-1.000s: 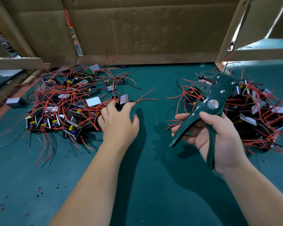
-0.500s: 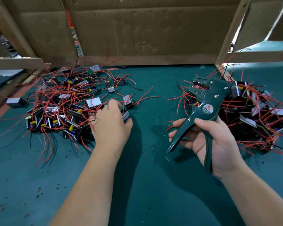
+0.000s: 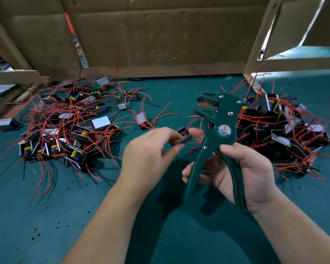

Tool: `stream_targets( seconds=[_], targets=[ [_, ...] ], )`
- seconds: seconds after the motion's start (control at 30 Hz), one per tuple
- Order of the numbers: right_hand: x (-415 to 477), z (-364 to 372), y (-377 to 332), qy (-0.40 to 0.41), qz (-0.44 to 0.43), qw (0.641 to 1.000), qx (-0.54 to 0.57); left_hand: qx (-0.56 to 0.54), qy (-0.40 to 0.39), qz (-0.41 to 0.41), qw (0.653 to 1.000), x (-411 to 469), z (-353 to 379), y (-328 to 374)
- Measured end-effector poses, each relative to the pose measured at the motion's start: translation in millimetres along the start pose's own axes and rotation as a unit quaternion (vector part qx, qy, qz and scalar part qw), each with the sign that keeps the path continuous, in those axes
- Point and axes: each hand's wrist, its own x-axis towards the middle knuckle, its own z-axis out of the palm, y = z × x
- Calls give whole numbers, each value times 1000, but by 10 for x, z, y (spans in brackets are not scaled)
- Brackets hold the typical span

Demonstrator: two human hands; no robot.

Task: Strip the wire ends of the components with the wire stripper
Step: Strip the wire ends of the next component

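we pinch a small black box-shaped component [image 3: 181, 135] in the curled fingers of our left hand [image 3: 151, 157]; its red wires are too blurred to follow. our right hand [image 3: 250, 174] grips both handles of the dark green metal wire stripper [image 3: 225, 119], with the handles spread apart. the tool's long axis runs up and away from the right palm, and its mouth sits just above and right of the component. we judge the wire end must next rise into that mouth.
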Motion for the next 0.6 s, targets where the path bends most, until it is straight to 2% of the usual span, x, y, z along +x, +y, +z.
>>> stream_targets(
  seconds=[0.1,0.2,0.27,0.33,0.4,0.47,0.6],
  targets=[
    [35,-17,22,56,2,997,-50,-129,-62,-50,988,-29,30,76],
    [51,-27,28,67,11,996,-55,-326,-83,-164,927,-8,-14,88],
    [49,-21,33,60,24,997,-48,-363,-54,-231,901,22,-13,62],
    [55,-12,52,52,40,997,-43,-346,15,-298,889,52,17,14],
    [60,-5,68,50,50,996,-46,-344,38,-341,874,76,46,-19],
    [58,0,76,38,46,997,-40,-374,-1,-342,862,75,76,-34],
    [49,42,72,0,49,999,-15,-401,-84,-274,870,41,98,37]
  ],
)
